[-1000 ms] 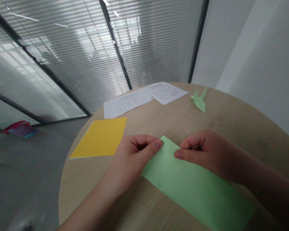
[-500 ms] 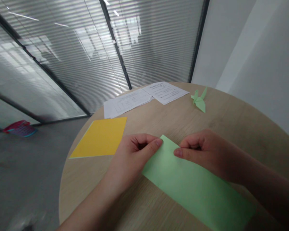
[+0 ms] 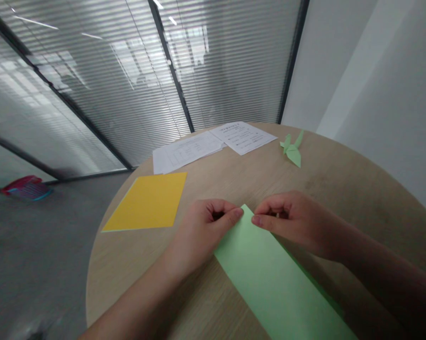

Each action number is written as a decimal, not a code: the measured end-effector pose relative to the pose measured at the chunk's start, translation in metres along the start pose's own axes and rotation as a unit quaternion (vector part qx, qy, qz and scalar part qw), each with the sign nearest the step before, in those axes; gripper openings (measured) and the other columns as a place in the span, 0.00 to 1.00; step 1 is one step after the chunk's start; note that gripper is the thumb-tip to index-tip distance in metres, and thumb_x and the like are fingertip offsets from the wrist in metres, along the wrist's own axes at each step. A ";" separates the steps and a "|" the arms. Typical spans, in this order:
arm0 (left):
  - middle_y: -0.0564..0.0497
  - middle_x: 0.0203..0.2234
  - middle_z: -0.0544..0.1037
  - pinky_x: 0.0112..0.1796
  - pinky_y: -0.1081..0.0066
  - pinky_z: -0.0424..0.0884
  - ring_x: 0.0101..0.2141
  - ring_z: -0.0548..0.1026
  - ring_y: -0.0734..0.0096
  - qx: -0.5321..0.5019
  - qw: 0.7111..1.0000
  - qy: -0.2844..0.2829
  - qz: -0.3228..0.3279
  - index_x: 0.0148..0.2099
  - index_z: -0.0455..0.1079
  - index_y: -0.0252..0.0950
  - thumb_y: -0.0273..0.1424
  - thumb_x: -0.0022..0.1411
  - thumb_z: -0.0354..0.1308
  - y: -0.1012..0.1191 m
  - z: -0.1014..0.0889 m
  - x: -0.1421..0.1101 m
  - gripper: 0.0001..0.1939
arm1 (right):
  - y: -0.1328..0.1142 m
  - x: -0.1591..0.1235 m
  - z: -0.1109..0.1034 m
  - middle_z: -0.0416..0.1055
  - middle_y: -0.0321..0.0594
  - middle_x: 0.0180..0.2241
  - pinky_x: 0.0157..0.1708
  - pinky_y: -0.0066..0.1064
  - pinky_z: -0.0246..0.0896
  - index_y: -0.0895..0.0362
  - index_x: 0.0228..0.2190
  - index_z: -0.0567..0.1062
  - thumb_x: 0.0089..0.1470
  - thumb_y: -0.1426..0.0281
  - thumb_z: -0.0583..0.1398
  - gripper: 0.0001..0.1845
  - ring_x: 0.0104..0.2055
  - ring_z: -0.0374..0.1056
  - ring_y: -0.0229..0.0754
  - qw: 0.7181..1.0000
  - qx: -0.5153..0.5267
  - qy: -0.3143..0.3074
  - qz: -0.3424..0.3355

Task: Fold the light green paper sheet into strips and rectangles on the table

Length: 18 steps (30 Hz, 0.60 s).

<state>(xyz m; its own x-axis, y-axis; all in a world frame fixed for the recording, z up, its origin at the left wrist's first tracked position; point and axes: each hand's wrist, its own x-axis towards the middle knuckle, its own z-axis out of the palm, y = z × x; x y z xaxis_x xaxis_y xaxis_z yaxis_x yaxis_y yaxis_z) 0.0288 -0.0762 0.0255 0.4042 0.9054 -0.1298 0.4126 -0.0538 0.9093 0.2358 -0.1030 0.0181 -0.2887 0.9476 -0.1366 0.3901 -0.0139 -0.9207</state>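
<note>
A long sheet of light green paper (image 3: 269, 274), folded over with a second layer showing along its right edge, slants from between my hands down to the lower right. My left hand (image 3: 213, 224) pinches its upper left corner between thumb and forefinger. Close beside it, my right hand (image 3: 291, 219) grips the upper right edge, thumb on top and fingers curled under. Only a small gap parts the two thumbs at the far end of the paper. The sheet's near end runs out of the bottom of the view.
On the round wooden table (image 3: 121, 278) lies a stack of yellow paper (image 3: 147, 200) left of my hands. Printed white sheets (image 3: 188, 151) rest at the far edge, and a folded green paper crane (image 3: 291, 150) stands right of them. A red and blue basket (image 3: 29, 188) is on the floor.
The green paper has swung so its near end points more downward and less to the right. My right thumb has shifted left, closer to my left thumb.
</note>
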 end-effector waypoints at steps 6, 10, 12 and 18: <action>0.53 0.22 0.74 0.22 0.75 0.58 0.22 0.67 0.74 0.024 0.999 -0.022 -0.014 0.31 0.77 0.34 0.44 0.62 0.57 -0.013 0.003 0.009 0.19 | 0.014 0.010 0.005 0.65 0.33 0.22 0.21 0.23 0.49 0.59 0.27 0.76 0.58 0.56 0.59 0.19 0.24 0.58 0.32 0.998 -0.047 0.003 -0.031; 0.53 0.21 0.74 0.21 0.75 0.57 0.21 0.67 0.75 0.047 0.998 -0.023 -0.017 0.31 0.78 0.34 0.43 0.62 0.58 -0.019 0.004 0.015 0.18 | 0.018 0.014 0.008 0.62 0.32 0.21 0.20 0.23 0.45 0.59 0.26 0.74 0.59 0.57 0.58 0.19 0.23 0.56 0.31 0.997 -0.073 0.000 -0.025; 0.53 0.22 0.76 0.22 0.74 0.60 0.22 0.69 0.73 0.068 0.997 -0.018 -0.015 0.33 0.79 0.35 0.41 0.64 0.57 -0.021 0.004 0.018 0.17 | 0.021 0.017 0.008 0.62 0.33 0.21 0.20 0.23 0.45 0.59 0.26 0.73 0.60 0.58 0.57 0.19 0.23 0.57 0.32 0.996 -0.086 -0.001 -0.014; 0.47 0.42 0.84 0.47 0.60 0.74 0.43 0.79 0.59 0.310 0.922 0.120 0.200 0.43 0.80 0.37 0.25 0.66 0.59 -0.019 0.014 0.010 0.09 | 0.047 0.037 -0.003 0.70 0.35 0.25 0.26 0.25 0.48 0.59 0.27 0.74 0.60 0.62 0.56 0.16 0.27 0.63 0.35 0.985 -0.156 0.069 -0.016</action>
<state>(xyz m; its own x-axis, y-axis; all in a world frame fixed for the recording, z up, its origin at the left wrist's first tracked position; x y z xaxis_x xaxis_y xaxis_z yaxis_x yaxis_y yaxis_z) 0.0360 -0.0719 0.0012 0.4627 0.8246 0.3256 0.6875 -0.5656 0.4555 0.2455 -0.0674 -0.0291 -0.1928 0.9805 -0.0389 0.6388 0.0953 -0.7635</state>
